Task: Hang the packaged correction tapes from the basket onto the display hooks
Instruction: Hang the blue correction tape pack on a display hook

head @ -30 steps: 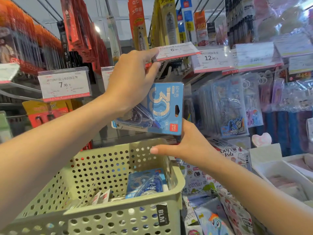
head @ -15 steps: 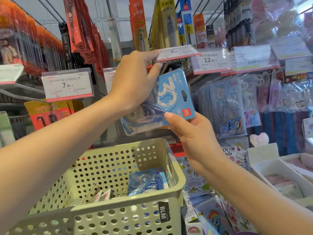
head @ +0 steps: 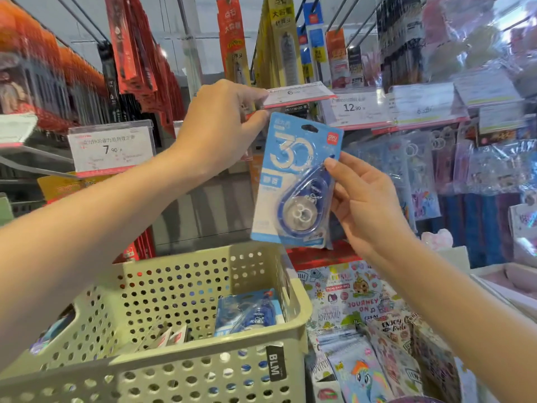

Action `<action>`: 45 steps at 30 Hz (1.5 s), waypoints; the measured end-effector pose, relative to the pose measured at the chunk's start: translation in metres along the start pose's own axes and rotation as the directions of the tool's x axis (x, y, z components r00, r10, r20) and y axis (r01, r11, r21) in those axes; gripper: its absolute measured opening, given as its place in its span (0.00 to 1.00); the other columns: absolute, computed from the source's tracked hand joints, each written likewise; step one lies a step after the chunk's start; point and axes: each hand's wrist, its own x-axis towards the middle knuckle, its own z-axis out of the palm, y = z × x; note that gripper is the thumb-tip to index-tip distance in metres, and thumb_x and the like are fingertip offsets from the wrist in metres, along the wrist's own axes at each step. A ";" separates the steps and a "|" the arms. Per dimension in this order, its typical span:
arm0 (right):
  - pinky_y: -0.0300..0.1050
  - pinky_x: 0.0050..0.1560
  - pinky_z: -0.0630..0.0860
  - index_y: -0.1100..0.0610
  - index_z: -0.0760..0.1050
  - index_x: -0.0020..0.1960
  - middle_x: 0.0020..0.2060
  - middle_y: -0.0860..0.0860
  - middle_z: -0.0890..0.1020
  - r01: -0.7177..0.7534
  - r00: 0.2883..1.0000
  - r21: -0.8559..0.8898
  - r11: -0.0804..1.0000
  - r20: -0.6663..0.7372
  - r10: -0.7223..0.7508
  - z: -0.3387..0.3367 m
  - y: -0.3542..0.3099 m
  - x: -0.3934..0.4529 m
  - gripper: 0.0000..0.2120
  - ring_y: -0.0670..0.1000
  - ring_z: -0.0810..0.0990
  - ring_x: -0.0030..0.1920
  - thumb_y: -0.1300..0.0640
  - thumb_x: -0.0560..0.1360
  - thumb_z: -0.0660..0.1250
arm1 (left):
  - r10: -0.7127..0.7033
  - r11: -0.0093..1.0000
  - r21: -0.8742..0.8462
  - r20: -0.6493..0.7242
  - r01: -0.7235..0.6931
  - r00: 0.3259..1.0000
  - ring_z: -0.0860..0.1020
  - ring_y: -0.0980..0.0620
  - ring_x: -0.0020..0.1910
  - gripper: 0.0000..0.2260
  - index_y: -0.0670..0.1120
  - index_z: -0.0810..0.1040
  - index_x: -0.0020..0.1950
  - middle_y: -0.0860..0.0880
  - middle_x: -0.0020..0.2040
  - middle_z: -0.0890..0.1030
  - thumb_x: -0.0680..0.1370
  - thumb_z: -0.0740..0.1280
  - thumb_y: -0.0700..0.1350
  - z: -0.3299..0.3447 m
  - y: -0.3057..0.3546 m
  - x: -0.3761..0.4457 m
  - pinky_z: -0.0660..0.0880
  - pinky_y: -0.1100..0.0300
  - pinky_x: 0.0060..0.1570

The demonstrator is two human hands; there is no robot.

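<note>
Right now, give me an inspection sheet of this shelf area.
Surface: nothing seen; goods hang on racks, printed packs lie below.
Job's things: blue correction tape pack held upright under the lifted price tag; another pack in the green basket.
Clutter: small white and red items in the basket.
Hands: left hand pinches the price tag; right hand grips the pack's edge.
Cables: nothing seen.
Surroundings: red hanging packs, 7.90 tag, 12.90 tag.
</note>
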 end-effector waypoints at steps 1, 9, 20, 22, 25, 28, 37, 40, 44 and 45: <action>0.36 0.33 0.79 0.57 0.77 0.50 0.36 0.48 0.86 0.004 1.000 -0.019 1.000 -0.009 -0.004 -0.001 -0.002 0.002 0.07 0.43 0.83 0.34 0.64 0.77 0.62 | 0.004 1.000 0.013 0.004 -0.004 1.000 0.76 0.49 0.29 0.15 0.48 0.77 0.64 0.50 0.29 0.79 0.78 0.64 0.47 -0.001 -0.001 0.001 0.76 0.58 0.43; 0.43 0.42 0.82 0.60 0.76 0.59 0.45 0.53 0.85 0.025 0.999 -0.192 0.981 -0.019 -0.030 -0.003 -0.001 0.012 0.12 0.47 0.84 0.39 0.62 0.76 0.64 | 0.148 0.977 0.154 0.024 -0.150 0.989 0.70 0.49 0.42 0.14 0.47 0.78 0.62 0.46 0.43 0.72 0.78 0.65 0.45 -0.005 -0.006 0.007 0.68 0.57 0.46; 0.38 0.42 0.81 0.59 0.75 0.58 0.40 0.46 0.84 0.129 0.991 -0.304 0.944 0.013 -0.131 0.013 0.003 0.024 0.10 0.43 0.83 0.40 0.61 0.77 0.63 | 0.365 0.917 0.194 -0.057 -0.348 0.929 0.76 0.51 0.42 0.07 0.39 0.83 0.48 0.42 0.45 0.83 0.74 0.67 0.39 -0.007 -0.011 0.011 0.75 0.56 0.44; 0.38 0.44 0.80 0.61 0.74 0.61 0.42 0.47 0.83 0.113 0.993 -0.296 0.949 -0.011 -0.122 0.015 0.004 0.029 0.14 0.44 0.83 0.41 0.60 0.77 0.64 | 0.366 0.919 0.181 -0.060 -0.350 0.929 0.74 0.54 0.41 0.07 0.39 0.83 0.49 0.42 0.45 0.83 0.74 0.67 0.38 -0.008 -0.011 0.011 0.74 0.57 0.43; 0.42 0.44 0.81 0.61 0.76 0.57 0.39 0.48 0.84 0.097 0.994 -0.271 0.958 -0.022 -0.106 0.015 0.006 0.035 0.11 0.46 0.83 0.40 0.60 0.77 0.64 | 0.366 0.922 0.162 -0.064 -0.352 0.929 0.73 0.55 0.40 0.08 0.39 0.83 0.49 0.42 0.45 0.83 0.74 0.67 0.38 -0.008 -0.012 0.011 0.71 0.60 0.43; 0.44 0.44 0.81 0.58 0.77 0.54 0.36 0.46 0.84 0.086 0.994 -0.257 0.963 -0.044 -0.100 0.013 0.008 0.037 0.08 0.46 0.83 0.38 0.60 0.77 0.64 | 0.371 0.919 0.162 -0.057 -0.358 0.927 0.73 0.54 0.40 0.07 0.39 0.83 0.49 0.42 0.44 0.83 0.74 0.67 0.38 -0.007 -0.013 0.010 0.74 0.57 0.43; 0.48 0.48 0.81 0.59 0.76 0.59 0.44 0.51 0.84 -0.004 0.994 -0.269 0.963 -0.105 -0.025 0.004 0.019 0.042 0.12 0.50 0.83 0.43 0.59 0.76 0.65 | 0.371 0.923 0.136 -0.066 -0.360 0.926 0.74 0.55 0.40 0.08 0.39 0.84 0.49 0.42 0.45 0.83 0.74 0.67 0.39 -0.006 -0.014 0.008 0.77 0.54 0.46; 0.41 0.41 0.82 0.59 0.74 0.60 0.43 0.49 0.83 -0.029 0.995 -0.270 0.962 -0.101 0.002 0.002 0.026 0.047 0.13 0.46 0.83 0.39 0.59 0.77 0.64 | 0.372 0.922 0.137 -0.068 -0.361 0.926 0.74 0.54 0.41 0.08 0.38 0.84 0.48 0.41 0.46 0.83 0.74 0.67 0.39 -0.005 -0.015 0.007 0.77 0.51 0.46; 0.36 0.34 0.79 0.58 0.73 0.59 0.40 0.46 0.82 -0.061 0.993 -0.276 0.959 -0.114 0.031 0.001 0.035 0.056 0.11 0.40 0.82 0.32 0.59 0.77 0.64 | 0.388 0.915 0.148 -0.058 -0.376 0.920 0.74 0.53 0.42 0.08 0.37 0.83 0.48 0.40 0.46 0.82 0.74 0.67 0.39 -0.004 -0.017 0.006 0.78 0.48 0.44; 0.35 0.34 0.79 0.57 0.73 0.58 0.39 0.46 0.82 -0.067 0.992 -0.293 0.954 -0.122 0.032 0.001 0.037 0.059 0.10 0.40 0.82 0.32 0.59 0.77 0.64 | 0.387 0.915 0.147 -0.058 -0.375 0.920 0.74 0.53 0.42 0.08 0.37 0.83 0.48 0.40 0.47 0.82 0.74 0.67 0.39 -0.003 -0.018 0.006 0.78 0.48 0.44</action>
